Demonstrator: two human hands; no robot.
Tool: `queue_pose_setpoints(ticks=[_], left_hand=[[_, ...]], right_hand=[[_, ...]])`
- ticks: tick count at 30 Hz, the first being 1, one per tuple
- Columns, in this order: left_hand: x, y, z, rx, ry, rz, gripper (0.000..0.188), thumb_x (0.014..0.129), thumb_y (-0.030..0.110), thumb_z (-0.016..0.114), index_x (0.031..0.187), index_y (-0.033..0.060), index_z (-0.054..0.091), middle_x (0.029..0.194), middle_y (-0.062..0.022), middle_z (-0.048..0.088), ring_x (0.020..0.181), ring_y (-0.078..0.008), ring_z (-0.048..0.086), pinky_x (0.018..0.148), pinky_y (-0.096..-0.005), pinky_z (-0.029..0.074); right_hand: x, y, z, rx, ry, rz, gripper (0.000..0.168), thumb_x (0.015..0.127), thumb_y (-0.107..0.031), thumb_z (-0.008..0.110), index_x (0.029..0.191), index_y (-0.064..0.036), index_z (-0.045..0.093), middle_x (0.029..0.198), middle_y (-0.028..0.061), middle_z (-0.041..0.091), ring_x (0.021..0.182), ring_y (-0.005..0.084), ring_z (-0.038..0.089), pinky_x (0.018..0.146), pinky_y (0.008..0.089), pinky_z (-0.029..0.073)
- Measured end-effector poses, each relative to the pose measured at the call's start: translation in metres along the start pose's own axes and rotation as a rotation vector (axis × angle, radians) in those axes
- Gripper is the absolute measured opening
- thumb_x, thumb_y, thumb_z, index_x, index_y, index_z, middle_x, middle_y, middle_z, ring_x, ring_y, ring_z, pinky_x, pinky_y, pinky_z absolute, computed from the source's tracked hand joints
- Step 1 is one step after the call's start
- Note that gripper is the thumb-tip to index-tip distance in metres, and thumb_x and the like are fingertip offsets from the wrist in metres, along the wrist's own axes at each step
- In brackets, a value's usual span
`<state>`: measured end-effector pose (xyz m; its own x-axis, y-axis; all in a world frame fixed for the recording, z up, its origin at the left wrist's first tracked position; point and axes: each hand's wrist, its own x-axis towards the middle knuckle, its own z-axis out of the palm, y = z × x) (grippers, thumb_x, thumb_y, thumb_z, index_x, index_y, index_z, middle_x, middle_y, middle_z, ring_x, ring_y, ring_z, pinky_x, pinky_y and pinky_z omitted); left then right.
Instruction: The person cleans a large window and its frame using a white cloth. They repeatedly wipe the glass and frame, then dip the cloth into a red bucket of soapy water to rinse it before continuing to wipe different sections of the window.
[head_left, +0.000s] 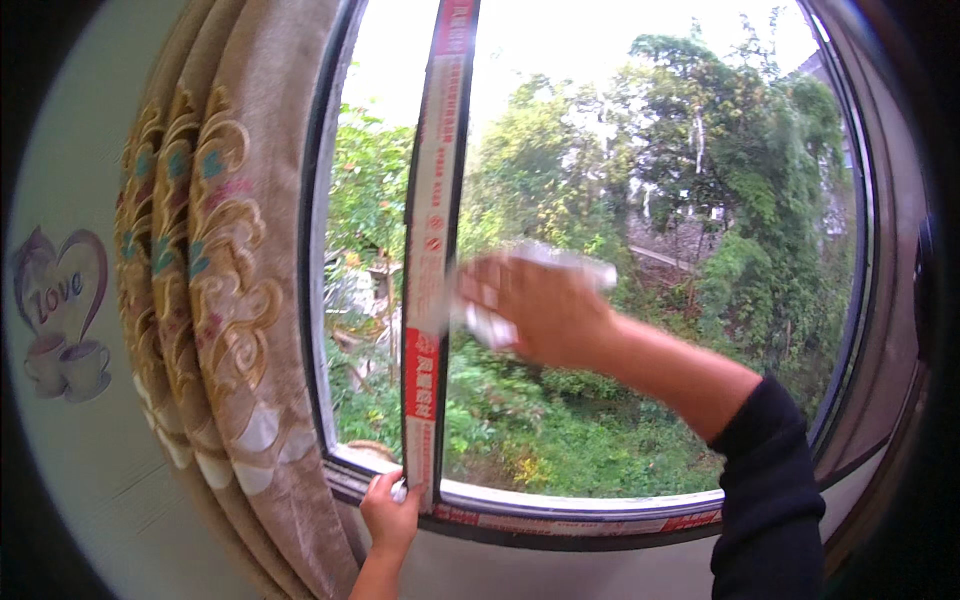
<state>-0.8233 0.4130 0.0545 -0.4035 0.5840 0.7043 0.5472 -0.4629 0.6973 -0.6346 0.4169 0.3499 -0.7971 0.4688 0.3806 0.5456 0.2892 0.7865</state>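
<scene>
My right hand (551, 307), blurred by motion, presses a crumpled white cloth or paper (491, 328) to the large window pane (585, 420). White edges of that wad stick out around the fingers and above the hand. Low on the left, my left hand (390, 517) grips the lower end of the upright window frame bar (424, 375), its thumb on the bar's face. Between those fingers shows a small whitish thing, too small to tell. Red and white printed protective film covers the bar.
Left of the window hangs a brown embroidered curtain (247, 300) in folds. A heart-and-cups decal (67, 315) is on the wall beyond it. The bottom frame rail (570, 523) also carries printed film. Trees and shrubs (750, 225) are outside.
</scene>
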Motion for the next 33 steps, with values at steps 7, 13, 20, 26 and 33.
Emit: queue_pose_setpoints(ticks=[7, 13, 20, 26, 33], left_hand=[[0.002, 0.005, -0.008, -0.003, -0.01, -0.074, 0.031, 0.058, 0.015, 0.075, 0.083, 0.0021, 0.062, 0.076, -0.0141, 0.06, 0.074, -0.0325, 0.059, 0.066, -0.0375, 0.045], [0.007, 0.027, -0.006, 0.033, -0.105, -0.07, 0.024, 0.067, 0.013, 0.071, 0.088, 0.0031, 0.062, 0.083, -0.0139, 0.059, 0.077, -0.0328, 0.057, 0.068, -0.0368, 0.046], [0.014, 0.018, -0.024, 0.079, -0.152, -0.087, 0.022, 0.066, 0.012, 0.072, 0.083, 0.0035, 0.062, 0.079, -0.0141, 0.059, 0.076, -0.0337, 0.057, 0.067, -0.0381, 0.045], [0.02, 0.024, -0.013, 0.018, -0.179, -0.078, 0.013, 0.067, 0.005, 0.062, 0.08, 0.0043, 0.061, 0.078, -0.0154, 0.058, 0.075, -0.0351, 0.057, 0.066, -0.04, 0.045], [0.016, 0.019, -0.012, -0.006, -0.193, -0.004, 0.018, 0.066, 0.004, 0.06, 0.084, 0.0048, 0.06, 0.079, -0.0165, 0.058, 0.075, -0.0369, 0.056, 0.066, -0.0423, 0.045]], right_hand=[[0.131, 0.22, -0.083, -0.603, 0.519, 0.409, 0.047, 0.091, -0.039, 0.039, 0.134, -0.02, 0.034, 0.14, 0.0024, 0.031, 0.127, 0.0191, 0.031, 0.105, 0.0348, 0.026], [-0.01, 0.425, -0.135, -0.434, 0.664, 0.787, 0.053, 0.093, -0.044, 0.022, 0.137, -0.014, 0.026, 0.142, 0.0054, 0.027, 0.131, 0.0215, 0.023, 0.109, 0.0356, 0.012], [-0.297, 0.526, -0.089, -0.39, 0.427, 1.626, 0.086, 0.082, -0.068, 0.014, 0.133, -0.001, 0.031, 0.132, 0.024, 0.037, 0.124, 0.0361, 0.033, 0.103, 0.0431, 0.022], [-0.13, 0.515, -0.15, -0.373, 0.347, 1.476, 0.074, 0.087, -0.06, 0.01, 0.139, -0.008, 0.019, 0.145, 0.0106, 0.018, 0.134, 0.0245, 0.015, 0.11, 0.0357, 0.007], [0.167, 0.37, -0.185, -0.344, 0.418, 0.834, 0.059, 0.093, -0.046, 0.015, 0.141, -0.011, 0.012, 0.147, 0.0071, 0.005, 0.136, 0.0234, 0.005, 0.11, 0.0368, 0.002]])
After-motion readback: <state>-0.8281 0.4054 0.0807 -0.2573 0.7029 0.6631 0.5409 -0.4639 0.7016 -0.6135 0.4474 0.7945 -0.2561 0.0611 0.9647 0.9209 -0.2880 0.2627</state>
